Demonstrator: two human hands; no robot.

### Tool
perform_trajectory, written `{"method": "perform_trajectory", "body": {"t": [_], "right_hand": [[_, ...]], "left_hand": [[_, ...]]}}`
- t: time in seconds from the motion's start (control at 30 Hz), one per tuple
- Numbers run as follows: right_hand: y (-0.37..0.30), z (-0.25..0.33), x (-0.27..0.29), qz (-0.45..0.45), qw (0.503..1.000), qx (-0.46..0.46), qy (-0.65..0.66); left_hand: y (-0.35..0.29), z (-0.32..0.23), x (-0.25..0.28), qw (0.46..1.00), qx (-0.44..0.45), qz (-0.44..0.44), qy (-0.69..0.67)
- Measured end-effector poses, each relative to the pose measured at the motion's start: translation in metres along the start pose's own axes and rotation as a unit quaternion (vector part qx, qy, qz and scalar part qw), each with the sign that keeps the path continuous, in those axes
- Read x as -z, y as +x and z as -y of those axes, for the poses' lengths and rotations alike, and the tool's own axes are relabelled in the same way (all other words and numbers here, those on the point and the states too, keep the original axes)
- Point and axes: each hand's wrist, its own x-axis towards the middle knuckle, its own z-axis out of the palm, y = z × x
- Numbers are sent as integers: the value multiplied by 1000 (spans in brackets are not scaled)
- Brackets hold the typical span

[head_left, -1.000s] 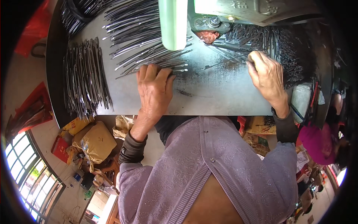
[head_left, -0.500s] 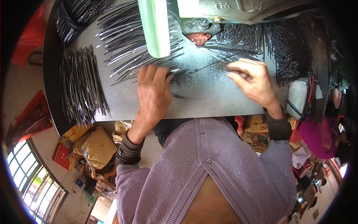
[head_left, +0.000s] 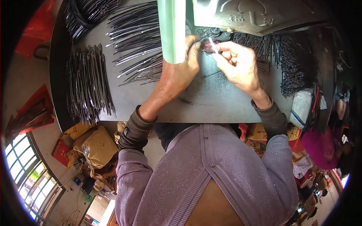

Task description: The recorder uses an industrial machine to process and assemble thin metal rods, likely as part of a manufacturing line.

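My right hand [head_left: 239, 66] is closed in a pinch on a thin, brightly lit strip [head_left: 213, 44], held upright below the machine head. Close beside it, my left hand [head_left: 183, 69] reaches in from the left, partly hidden by a pale green lamp cover [head_left: 171, 32]. Its thumb and fingers are pressed together near a reddish wad [head_left: 207, 46]; what they hold is not clear. A single dark strip [head_left: 211, 75] lies on the metal tabletop [head_left: 151, 103] under my right hand. Left of the lamp, many thin dark strips [head_left: 135, 43] lie in a fanned row.
A dense pile of dark strips [head_left: 88, 83] sits at the left edge, a bundle [head_left: 88, 15] behind it. More small dark pieces [head_left: 294, 71] heap at the right, near a whitish box [head_left: 301, 107]. The metal machine housing [head_left: 260, 17] hangs over the back.
Both hands have moved away from me and toward each other, meeting under the machine head. The right hand now raises a thin bright strip. The view has shifted slightly.
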Motion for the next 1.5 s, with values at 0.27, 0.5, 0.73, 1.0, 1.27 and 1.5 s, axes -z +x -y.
{"method": "perform_trajectory", "body": {"t": [0.27,0.5,0.73,1.0,1.27,1.5], "right_hand": [[4,-6,-1,-5,995,-54,79],[11,-9,9,-7,979,-85,188],[14,-13,3,-40,982,-34,180],[14,-13,5,-29,982,-61,177],[13,-6,7,4,951,-128,283],[11,-2,-23,91,989,-41,112]], "left_hand": [[2,-1,-6,994,-100,-38,37],[16,-3,-12,990,-126,-32,49],[19,-3,-16,992,-117,-27,36],[20,-6,-4,953,-226,1,202],[12,-11,-15,969,-219,-23,110],[32,14,40,982,-142,34,120]]}}
